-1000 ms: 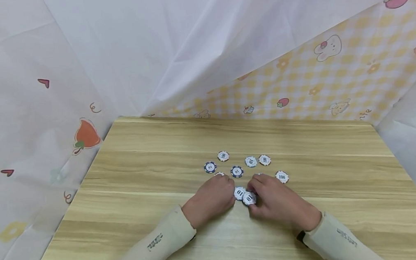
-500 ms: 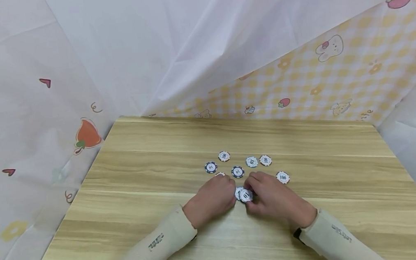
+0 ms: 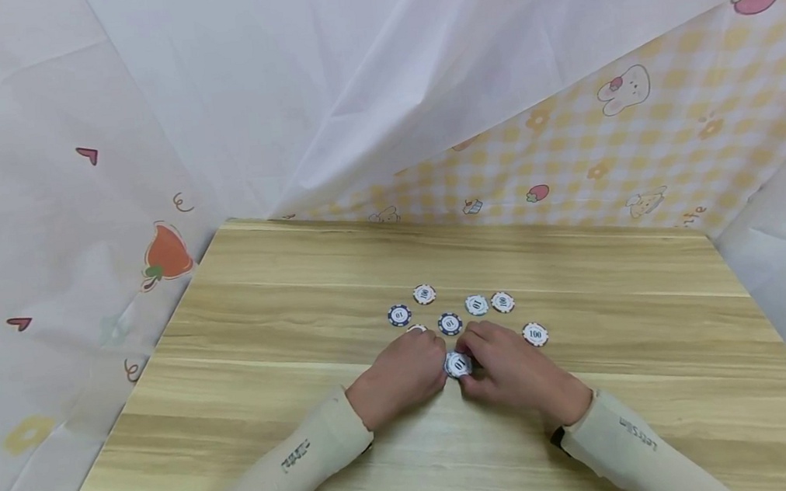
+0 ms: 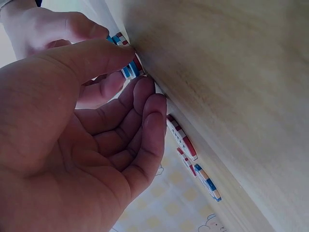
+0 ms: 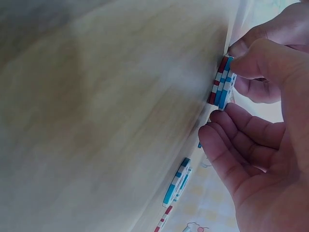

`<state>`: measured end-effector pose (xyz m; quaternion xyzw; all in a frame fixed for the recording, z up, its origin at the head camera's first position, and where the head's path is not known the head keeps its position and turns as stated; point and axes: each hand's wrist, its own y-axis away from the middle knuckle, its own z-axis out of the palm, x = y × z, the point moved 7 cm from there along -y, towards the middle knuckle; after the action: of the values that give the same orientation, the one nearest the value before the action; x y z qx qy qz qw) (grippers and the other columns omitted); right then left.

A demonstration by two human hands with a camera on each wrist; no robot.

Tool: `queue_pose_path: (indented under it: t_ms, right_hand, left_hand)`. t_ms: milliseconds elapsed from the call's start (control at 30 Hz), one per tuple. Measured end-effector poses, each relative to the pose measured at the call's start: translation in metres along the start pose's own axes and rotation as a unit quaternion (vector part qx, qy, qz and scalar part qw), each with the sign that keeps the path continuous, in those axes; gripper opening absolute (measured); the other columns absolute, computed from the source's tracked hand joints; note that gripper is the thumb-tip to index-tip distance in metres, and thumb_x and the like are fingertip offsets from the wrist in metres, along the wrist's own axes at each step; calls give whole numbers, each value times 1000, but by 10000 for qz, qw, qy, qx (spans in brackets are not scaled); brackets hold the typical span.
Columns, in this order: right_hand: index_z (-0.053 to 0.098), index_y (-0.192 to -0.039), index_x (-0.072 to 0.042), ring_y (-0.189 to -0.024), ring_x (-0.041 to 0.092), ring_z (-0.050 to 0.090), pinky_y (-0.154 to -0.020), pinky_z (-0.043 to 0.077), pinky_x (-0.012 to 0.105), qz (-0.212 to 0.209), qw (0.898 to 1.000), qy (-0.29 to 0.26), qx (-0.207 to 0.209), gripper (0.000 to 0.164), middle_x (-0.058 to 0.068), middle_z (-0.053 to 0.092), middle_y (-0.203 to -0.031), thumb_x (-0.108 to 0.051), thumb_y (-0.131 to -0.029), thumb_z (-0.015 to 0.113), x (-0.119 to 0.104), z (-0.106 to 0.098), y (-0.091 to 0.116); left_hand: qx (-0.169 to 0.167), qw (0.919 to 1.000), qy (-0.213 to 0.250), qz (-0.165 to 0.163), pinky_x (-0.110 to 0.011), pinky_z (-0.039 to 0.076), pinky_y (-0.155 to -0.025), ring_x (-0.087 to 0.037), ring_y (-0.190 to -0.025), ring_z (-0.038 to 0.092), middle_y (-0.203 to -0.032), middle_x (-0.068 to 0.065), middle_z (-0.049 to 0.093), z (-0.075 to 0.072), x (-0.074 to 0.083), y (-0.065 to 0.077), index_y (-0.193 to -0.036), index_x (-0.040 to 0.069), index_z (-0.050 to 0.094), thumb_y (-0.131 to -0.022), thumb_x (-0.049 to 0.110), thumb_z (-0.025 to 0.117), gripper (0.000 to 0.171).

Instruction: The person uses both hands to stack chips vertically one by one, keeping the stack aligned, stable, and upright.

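Note:
A small stack of poker chips point(image 5: 221, 83) stands on the table between both hands, a red-edged one at the bottom and blue-edged ones above it. Its top poker chip point(image 3: 457, 365), marked 10, lies nearly flush over those below. From the left, my left hand point(image 3: 404, 369) grips the stack's side between thumb and curled fingers. My right hand point(image 3: 512, 368) pinches the top chip from the right, its thumb point(image 5: 248, 65) on the near edge. A red-edged chip point(image 4: 182, 137) lies just beyond the left fingers, mostly covered in the head view.
Loose chips lie flat beyond the hands: a 100 chip point(image 3: 424, 294), dark blue 10 chips point(image 3: 400, 315), a light blue 10 chip point(image 3: 477, 305) touching or nearly touching another 100 chip point(image 3: 502, 302). One 100 chip point(image 3: 536, 334) sits right of the right hand. Cloth walls border the wooden table point(image 3: 283, 271).
My right hand has moved left with the upper 10 chip, which went from overlapping the lower chip off-centre to lying over it. The left hand and loose chips stayed put.

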<state>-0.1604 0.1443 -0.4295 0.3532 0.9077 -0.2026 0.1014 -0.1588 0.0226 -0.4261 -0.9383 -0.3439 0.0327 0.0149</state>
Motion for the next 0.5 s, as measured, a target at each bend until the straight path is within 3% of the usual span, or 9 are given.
queue_pose_path:
  t_ms: [100, 500]
  right_hand:
    - [71, -103, -8, -82, 7, 53, -70, 51, 30, -47, 10000, -32, 49, 27, -6, 61, -94, -21, -83, 84, 0, 0, -1]
    - [73, -107, -8, -85, 11, 55, -75, 53, 33, 282, 9985, 91, -451, 23, -5, 62, -96, -18, -88, 83, -2, 1, -4]
  left_hand:
    - [-50, 10000, 30, -41, -32, 53, -77, -18, -78, 61, -82, -3, 66, 0, 0, 0, -92, 5, 74, -101, 22, 74, 19]
    - [-157, 9997, 125, -124, -31, 53, -77, -18, -79, 60, -84, -4, 67, 1, -1, -1, -95, 3, 75, -102, 22, 74, 20]
